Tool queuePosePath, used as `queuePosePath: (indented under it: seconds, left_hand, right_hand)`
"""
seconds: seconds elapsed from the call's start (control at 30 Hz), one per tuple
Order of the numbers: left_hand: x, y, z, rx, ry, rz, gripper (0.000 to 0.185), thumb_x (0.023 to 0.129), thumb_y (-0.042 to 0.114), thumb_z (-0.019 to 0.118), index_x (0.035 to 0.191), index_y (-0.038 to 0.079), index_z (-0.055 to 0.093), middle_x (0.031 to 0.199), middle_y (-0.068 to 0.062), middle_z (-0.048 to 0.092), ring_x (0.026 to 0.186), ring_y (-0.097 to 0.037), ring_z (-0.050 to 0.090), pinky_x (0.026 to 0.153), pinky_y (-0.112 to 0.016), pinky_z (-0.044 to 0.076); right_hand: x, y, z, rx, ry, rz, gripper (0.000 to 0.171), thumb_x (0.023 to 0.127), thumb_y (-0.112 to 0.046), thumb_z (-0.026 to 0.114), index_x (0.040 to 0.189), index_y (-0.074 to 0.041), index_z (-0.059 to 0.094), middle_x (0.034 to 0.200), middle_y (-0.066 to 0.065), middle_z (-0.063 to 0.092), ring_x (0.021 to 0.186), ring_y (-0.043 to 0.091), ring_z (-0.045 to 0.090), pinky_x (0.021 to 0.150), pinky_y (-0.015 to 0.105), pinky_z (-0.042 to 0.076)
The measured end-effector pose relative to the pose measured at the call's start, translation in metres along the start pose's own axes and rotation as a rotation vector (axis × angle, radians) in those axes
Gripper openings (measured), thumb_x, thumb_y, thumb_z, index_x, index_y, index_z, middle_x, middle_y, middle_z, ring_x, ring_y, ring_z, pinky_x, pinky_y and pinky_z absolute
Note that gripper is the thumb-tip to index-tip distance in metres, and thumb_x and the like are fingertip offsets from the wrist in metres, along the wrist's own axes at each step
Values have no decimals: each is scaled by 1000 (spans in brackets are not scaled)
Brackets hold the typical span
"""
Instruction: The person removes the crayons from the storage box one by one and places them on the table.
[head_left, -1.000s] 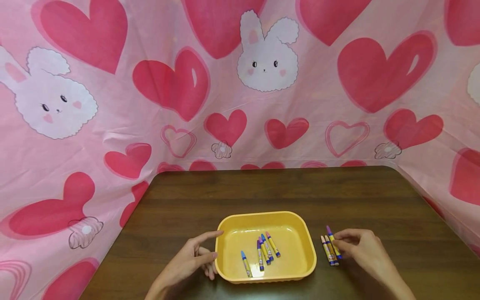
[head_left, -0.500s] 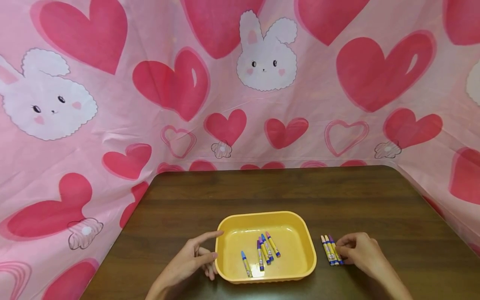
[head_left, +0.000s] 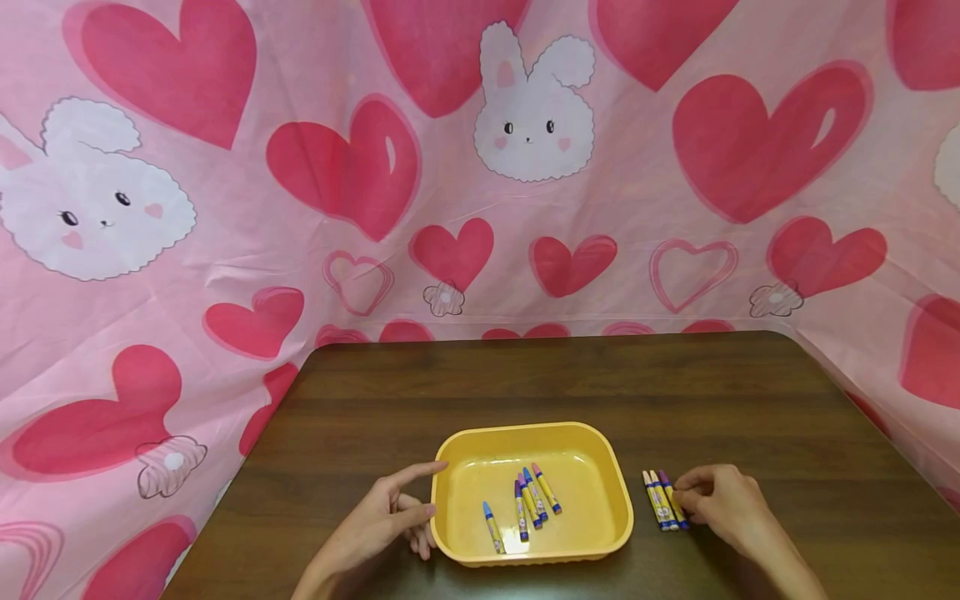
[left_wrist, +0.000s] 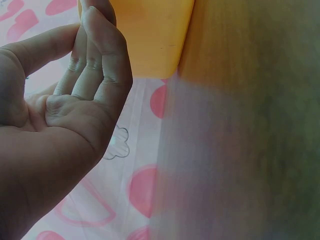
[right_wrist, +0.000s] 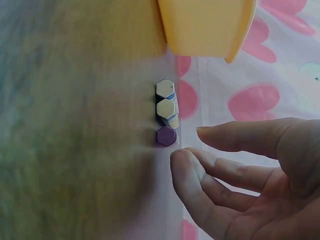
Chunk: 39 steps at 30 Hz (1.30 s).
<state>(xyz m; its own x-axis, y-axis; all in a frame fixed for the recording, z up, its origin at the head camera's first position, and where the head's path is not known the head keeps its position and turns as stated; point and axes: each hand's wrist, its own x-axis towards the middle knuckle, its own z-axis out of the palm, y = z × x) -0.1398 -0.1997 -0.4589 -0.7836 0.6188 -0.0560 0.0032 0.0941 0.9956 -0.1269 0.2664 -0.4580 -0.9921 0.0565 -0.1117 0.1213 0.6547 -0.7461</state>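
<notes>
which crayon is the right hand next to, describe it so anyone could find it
On the brown table, right of the yellow tray, three crayons lie side by side. It is the outermost one, beside the right hand, with a purple tip.

A dark brown wooden table [head_left: 570,375] with rounded far corners carries everything. A yellow plastic tray [head_left: 611,475] sits on it near the front edge, about midway across. To the right of the tray, just beside its wall, three crayons [head_left: 663,500] lie side by side on the wood, touching one another, tips pointing away. On both sides of the tray a hand rests on the tabletop. Behind the tray the wood is bare.
</notes>
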Motion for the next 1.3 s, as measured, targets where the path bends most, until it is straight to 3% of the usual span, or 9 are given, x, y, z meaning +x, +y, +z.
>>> queuePosePath:
  seconds: [0.33, 0.6, 0.8, 1.1, 1.3]
  left_hand:
    - [0, 0, 0, -5, -5, 21, 55, 102, 6, 53, 152, -4, 30, 80, -36, 65, 65, -17, 69, 64, -53, 59]
    - [1, -1, 0, -3, -3, 18, 55, 103, 7, 53, 152, -4, 30, 78, -37, 64, 63, -16, 69, 62, -47, 60]
    - [1, 0, 0, 1, 8, 4, 55, 102, 7, 53, 152, -4, 31, 78, -34, 66, 62, -16, 69, 62, -47, 61]
    - [1, -1, 1, -3, 15, -5, 55, 103, 7, 53, 152, -4, 30, 77, -30, 68, 62, -17, 69, 61, -41, 61]
    - [0, 0, 1, -4, 12, -6, 55, 103, 6, 53, 152, -4, 30, 78, -36, 65, 62, -16, 69, 61, -40, 61]
  right_hand:
    - [-7, -11, -8, -66, 34, -61, 12, 88, -10, 70, 97, -3, 74, 89, 8, 74, 70, 15, 69, 60, 25, 56]
    - [-17, -34, -9, -197, 159, -212, 6, 86, -19, 76, 91, -15, 77, 90, -1, 75, 82, 15, 66, 68, 30, 52]
    - [-22, -57, -7, -161, 180, -255, 5, 86, -18, 77, 91, -15, 76, 87, -5, 74, 78, 13, 67, 67, 27, 54]
    - [-22, -85, 1, -104, 143, -305, 6, 86, -11, 77, 91, -13, 76, 82, -8, 72, 74, 9, 65, 66, 24, 54]
    - [-16, -98, 9, -81, 103, -339, 6, 87, -9, 74, 92, -10, 76, 81, -8, 71, 74, 8, 65, 67, 23, 56]
